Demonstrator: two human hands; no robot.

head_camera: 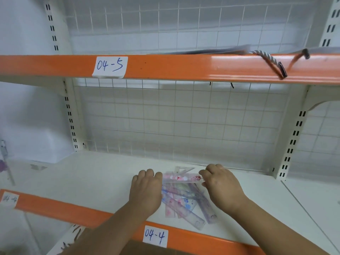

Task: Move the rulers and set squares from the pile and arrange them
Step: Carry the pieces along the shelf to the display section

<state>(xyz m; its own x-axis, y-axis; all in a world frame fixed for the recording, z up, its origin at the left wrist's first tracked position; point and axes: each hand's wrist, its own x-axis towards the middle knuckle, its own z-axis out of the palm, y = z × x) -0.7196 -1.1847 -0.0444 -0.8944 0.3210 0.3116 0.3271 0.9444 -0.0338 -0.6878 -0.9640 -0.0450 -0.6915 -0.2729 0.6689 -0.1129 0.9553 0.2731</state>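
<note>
pile (184, 197) blurred (markings unreadable), edge label (9, 199) cropped

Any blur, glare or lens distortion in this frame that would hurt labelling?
Head view: wide-angle bend curves the orange shelf edge, with glare streaking its right part; the rope handle and pink ruler are motion-blurred; the pile is soft; label 04-5 reads clearly.

Hands: showing two, left hand (146, 188), right hand (223, 186)
Rulers (184, 197): overlapping, blurring beyond counting
Paper labels (110, 66): showing three
</note>
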